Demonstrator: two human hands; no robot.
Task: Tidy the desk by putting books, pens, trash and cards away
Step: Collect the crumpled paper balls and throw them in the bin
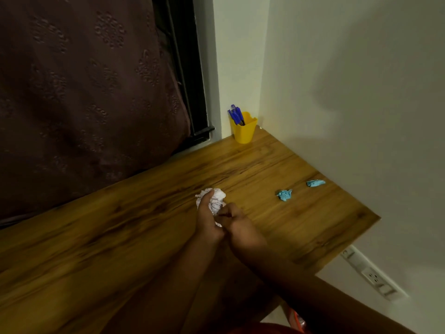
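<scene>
1. Pens look done: the blue pens (pixel 236 115) stand in the yellow cup (pixel 243 130) at the counter's (pixel 120 237) far corner, well beyond the fingers.
2. No books or cards show on the counter, so those seem put away or lie out of view.
3. Trash is the step in hand. The left hand (pixel 207 218) grips a crumpled white paper ball (pixel 215 200), thumb curled over it; the right hand (pixel 237 222) closes in beside it, its fingers (pixel 225 212) curled against the paper.
4. Left to do: two blue paper scraps, one (pixel 284 195) to the right of the fingers, the other (pixel 315 183) farther right near the wall.
5. No bin is in view.
</scene>
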